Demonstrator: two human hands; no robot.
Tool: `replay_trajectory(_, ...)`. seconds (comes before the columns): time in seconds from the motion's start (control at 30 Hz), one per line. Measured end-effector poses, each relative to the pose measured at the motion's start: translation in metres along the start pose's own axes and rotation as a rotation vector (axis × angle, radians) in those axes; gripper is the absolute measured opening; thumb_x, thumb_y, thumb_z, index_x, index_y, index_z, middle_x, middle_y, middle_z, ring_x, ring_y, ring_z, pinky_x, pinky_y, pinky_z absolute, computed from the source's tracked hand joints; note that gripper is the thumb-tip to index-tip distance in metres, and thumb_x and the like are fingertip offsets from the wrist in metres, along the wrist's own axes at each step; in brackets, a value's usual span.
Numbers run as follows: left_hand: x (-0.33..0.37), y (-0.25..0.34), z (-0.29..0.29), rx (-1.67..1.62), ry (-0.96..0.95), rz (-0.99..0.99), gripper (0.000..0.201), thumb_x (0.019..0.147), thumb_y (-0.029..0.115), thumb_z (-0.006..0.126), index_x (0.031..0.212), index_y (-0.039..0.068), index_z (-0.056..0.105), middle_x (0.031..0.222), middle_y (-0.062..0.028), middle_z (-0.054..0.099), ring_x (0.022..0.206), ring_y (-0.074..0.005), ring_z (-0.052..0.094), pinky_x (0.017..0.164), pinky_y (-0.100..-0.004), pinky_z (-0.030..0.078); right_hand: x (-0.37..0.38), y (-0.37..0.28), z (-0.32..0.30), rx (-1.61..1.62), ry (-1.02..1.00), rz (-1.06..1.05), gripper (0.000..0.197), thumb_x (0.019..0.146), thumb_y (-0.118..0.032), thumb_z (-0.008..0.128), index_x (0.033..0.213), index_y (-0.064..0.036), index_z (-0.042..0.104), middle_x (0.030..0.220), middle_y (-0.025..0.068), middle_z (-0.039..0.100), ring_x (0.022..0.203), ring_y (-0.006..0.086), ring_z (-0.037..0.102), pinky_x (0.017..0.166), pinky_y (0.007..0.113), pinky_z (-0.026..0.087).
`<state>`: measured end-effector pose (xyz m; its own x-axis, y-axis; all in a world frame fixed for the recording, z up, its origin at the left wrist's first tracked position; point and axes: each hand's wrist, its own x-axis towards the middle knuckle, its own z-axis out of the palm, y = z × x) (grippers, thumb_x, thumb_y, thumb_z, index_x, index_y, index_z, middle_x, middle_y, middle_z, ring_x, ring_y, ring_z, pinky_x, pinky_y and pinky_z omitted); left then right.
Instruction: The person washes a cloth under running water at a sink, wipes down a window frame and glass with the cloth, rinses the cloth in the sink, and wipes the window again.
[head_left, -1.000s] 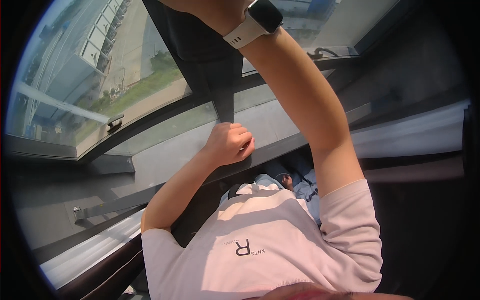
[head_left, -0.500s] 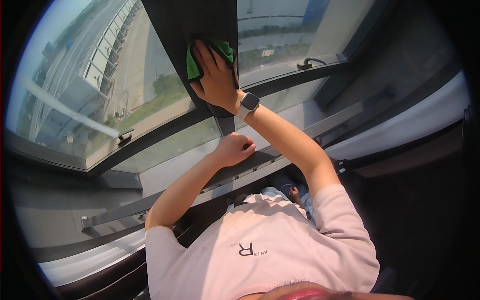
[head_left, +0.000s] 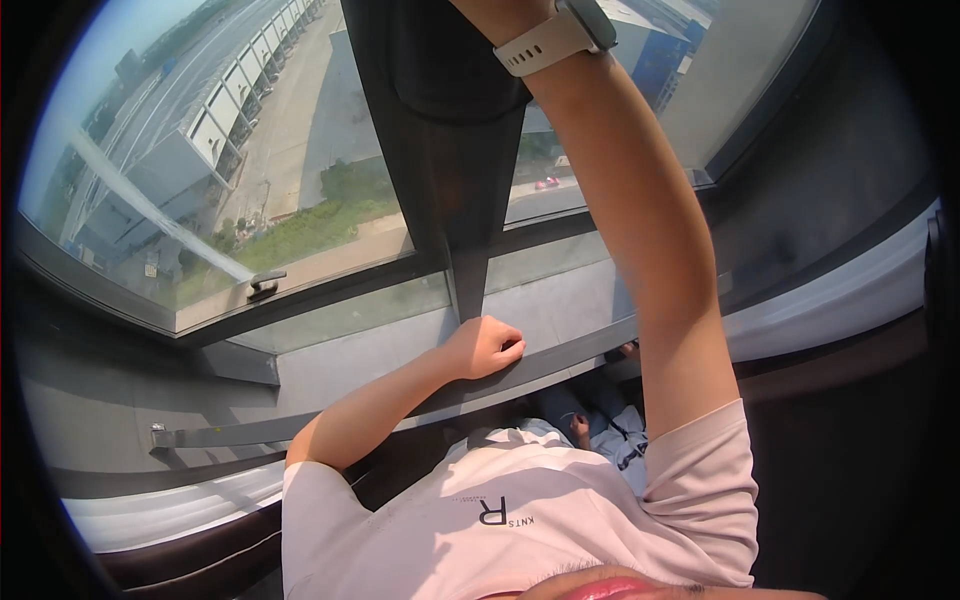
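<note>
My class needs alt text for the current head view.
A person's right arm, wearing a watch, extends past the top edge beside a dark window post, its fingers out of view. The left hand, loosely curled, is by a grey rail.

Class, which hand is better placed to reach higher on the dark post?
The right, probably: its arm stretches up past the picture's top edge, near the post. The left hand sits lower, curled at the rail.

Open room lies between the raised bare right forearm (head_left: 655, 210) and loosely curled left hand (head_left: 487, 346); the broad dark window post (head_left: 455, 170) blocks passage behind, the long grey metal rail (head_left: 250, 433) below.
</note>
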<state>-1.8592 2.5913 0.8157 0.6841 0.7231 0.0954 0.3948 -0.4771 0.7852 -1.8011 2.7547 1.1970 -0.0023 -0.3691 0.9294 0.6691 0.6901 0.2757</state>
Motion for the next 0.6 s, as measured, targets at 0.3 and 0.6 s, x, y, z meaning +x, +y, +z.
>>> replay_trajectory(0.3, -0.003, -0.006, 0.019, -0.085, -0.073, -0.106, 0.032, 0.098, 0.027, 0.059, 0.094, -0.003, 0.068, 0.08, -0.0222, 0.067, 0.069, -0.0303, 0.059, 0.069, -0.04, 0.048, -0.289, -0.098, -0.118, -0.126, -0.641, 0.159, 0.075, 0.078, -0.033, 0.067, 0.138, 0.0092, 0.051, 0.152, 0.0303, 0.039, 0.138, 0.0466, 0.038, 0.11, 0.056, 0.041)
replay_trajectory(0.6, 0.044, -0.055, 0.073, -0.058, -0.057, -0.1, 0.035, 0.097, 0.028, 0.06, 0.1, -0.005, 0.071, 0.085, -0.0202, 0.071, 0.072, -0.0252, 0.066, 0.07, -0.0362, 0.052, -0.188, -0.017, -0.11, -0.08, -0.577, 0.005, 0.071, 0.081, -0.025, 0.069, 0.136, 0.0139, 0.047, 0.154, 0.0309, 0.036, 0.139, 0.0475, 0.036, 0.102, 0.055, 0.047)
